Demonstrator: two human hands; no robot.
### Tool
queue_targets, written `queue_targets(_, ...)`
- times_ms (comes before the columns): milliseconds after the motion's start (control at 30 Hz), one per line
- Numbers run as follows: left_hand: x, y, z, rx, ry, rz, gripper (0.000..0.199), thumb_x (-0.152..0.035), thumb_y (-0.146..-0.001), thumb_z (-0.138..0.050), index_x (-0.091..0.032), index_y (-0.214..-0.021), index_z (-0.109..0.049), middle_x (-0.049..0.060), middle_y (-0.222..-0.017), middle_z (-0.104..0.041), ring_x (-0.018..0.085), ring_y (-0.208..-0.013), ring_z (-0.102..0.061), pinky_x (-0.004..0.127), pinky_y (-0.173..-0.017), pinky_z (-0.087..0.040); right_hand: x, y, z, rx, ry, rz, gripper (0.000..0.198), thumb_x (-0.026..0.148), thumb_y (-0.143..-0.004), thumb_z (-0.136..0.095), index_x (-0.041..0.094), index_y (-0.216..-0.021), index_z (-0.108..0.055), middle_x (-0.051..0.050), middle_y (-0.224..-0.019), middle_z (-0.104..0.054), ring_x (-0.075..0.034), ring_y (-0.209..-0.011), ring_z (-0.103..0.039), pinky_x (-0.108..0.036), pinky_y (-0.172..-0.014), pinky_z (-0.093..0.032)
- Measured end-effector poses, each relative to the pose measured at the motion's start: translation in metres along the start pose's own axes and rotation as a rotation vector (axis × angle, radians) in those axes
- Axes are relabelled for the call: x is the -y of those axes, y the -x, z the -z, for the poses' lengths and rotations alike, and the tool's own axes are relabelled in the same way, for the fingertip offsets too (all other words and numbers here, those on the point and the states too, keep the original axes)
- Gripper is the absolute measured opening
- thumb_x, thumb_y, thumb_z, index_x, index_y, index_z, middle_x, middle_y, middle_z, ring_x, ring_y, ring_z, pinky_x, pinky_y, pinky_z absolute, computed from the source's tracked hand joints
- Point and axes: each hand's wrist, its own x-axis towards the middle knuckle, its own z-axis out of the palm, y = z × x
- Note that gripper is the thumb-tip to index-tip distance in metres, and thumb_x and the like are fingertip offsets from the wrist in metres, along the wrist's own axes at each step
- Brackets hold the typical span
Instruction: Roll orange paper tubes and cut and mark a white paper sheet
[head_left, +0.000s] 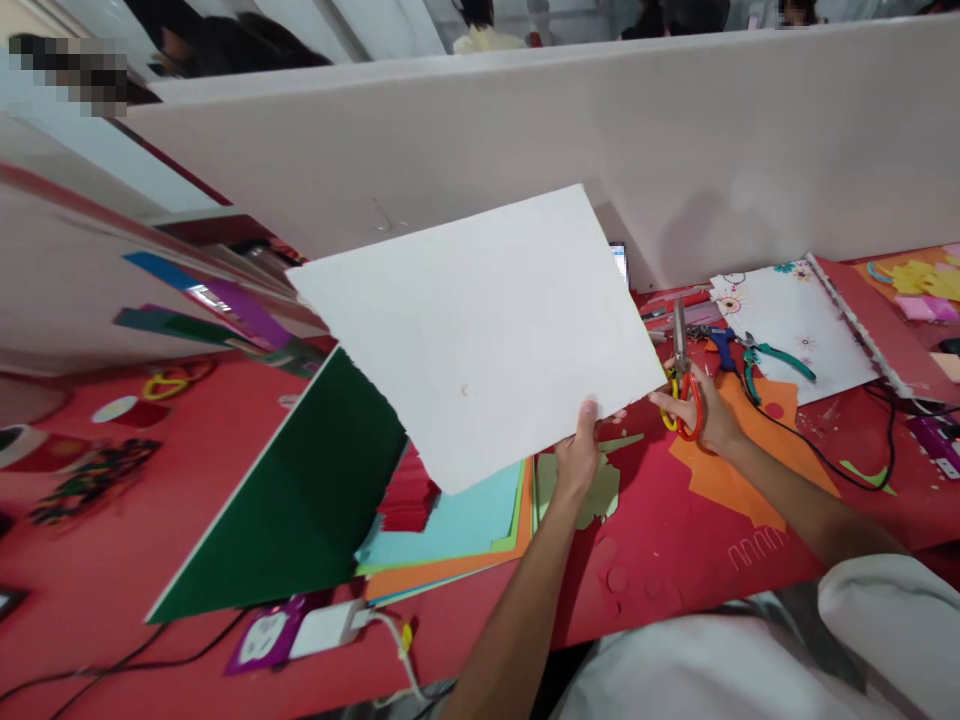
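A large white board (480,320) is raised above the table, tilted. My left hand (579,450) grips its near edge, thumb on top and fingers underneath. In my right hand (712,412) is a pair of scissors (681,370) with red and yellow handles, blades pointing away from me and partly closed. The scissors are just right of the board's corner; whether they touch it I cannot tell. Below the board lie a stack of coloured paper (450,530), a pile of red paper pieces (409,490) and pale green paper (600,490). Orange sheets (720,470) lie under my right forearm.
A dark green board (292,510) leans at the left. To the right are teal-handled pliers (780,358), a blue glue gun (721,345) with a black cord, and a white sheet with flower drawings (817,330). A pale partition (675,150) stands behind. A white plug (326,628) sits near the front edge.
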Motion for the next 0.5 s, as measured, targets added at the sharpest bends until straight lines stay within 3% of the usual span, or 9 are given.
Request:
queue_targets(167,-0.012,-0.003,-0.003,-0.030,0.179,-0.090,0.049,-0.058,-0.077,-0.086,-0.016,-0.099,-0.075,0.008,-0.087,-0.081,0.021,-0.072,-0.079,0.035,-0.084,-0.064,0.001,0.002,0.001,0.111,0.029,-0.009,0.057,0.053,-0.075,-0.087,0.026,-0.113,-0.053,0.002,-0.081,-0.071,-0.010,-0.052,-0.052,-0.026,-0.052,-0.045)
queue_targets(300,-0.018,-0.007,-0.004,-0.042,0.243,-0.101,0.051,-0.057,-0.076,-0.087,-0.017,-0.105,-0.075,0.006,-0.088,-0.081,0.019,-0.073,-0.079,0.034,-0.084,-0.064,0.006,0.002,0.004,0.122,0.097,0.017,0.051,0.060,-0.084,-0.078,0.028,-0.113,-0.052,0.007,-0.070,-0.062,-0.011,-0.049,-0.050,-0.024,-0.048,-0.039)
queue_targets(500,-0.020,-0.018,-0.003,-0.037,0.266,-0.119,0.043,-0.057,-0.080,-0.086,-0.018,-0.096,-0.076,0.007,-0.085,-0.081,0.022,-0.078,-0.080,0.035,-0.083,-0.067,0.014,0.005,0.014,0.387,0.211,-0.028,0.058,0.069,-0.088,-0.072,0.027,-0.118,-0.046,-0.004,-0.100,-0.076,-0.011,-0.056,-0.057,-0.028,-0.059,-0.049)
